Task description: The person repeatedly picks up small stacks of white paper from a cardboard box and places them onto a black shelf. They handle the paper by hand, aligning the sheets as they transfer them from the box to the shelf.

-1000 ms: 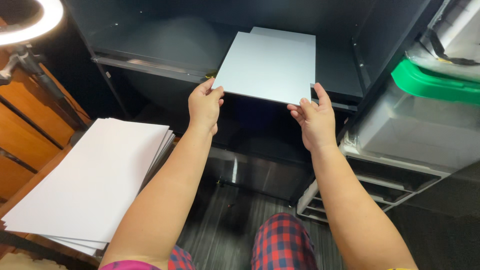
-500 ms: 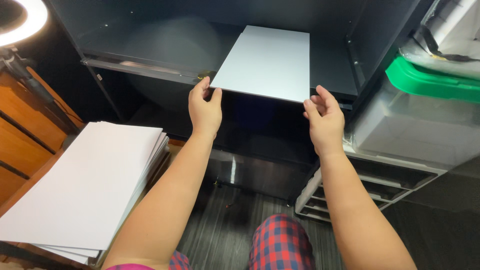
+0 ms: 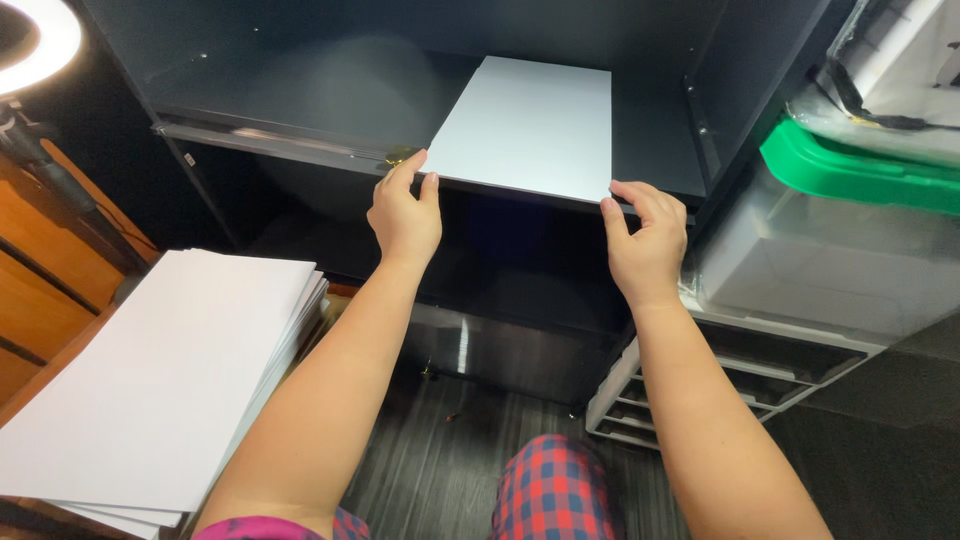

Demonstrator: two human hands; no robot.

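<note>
head view, looking down at a white sheet (image 3: 525, 130) that lies flat on the dark shelf (image 3: 300, 100) of a black cabinet, its long axis running from the front lip toward the back wall and its near short edge level with the lip. the left hand (image 3: 405, 215) meets the sheet's near left corner with fingertips extended upward; the right hand (image 3: 648, 238) meets the near right corner with fingers curled at the edge and the thumb up beside it. neither hand is clenched; both appear to rest against the edge rather than pinch it, though the contact under the fingertips is hidden. the symmetric placement at the two corners likely keeps the sheet square to the shelf. outward: a stack of white sheets (image 3: 170, 380) lies to the left on a wooden surface (image 3: 40, 310), well apart from the shelf; a clear bin with a green lid (image 3: 850, 165) sits to the right above a small grey drawer unit (image 3: 740, 380); a ring light (image 3: 45, 40) glows at upper left; a red plaid knee (image 3: 550, 495) shows over striped flooring (image 3: 440, 450).
</note>
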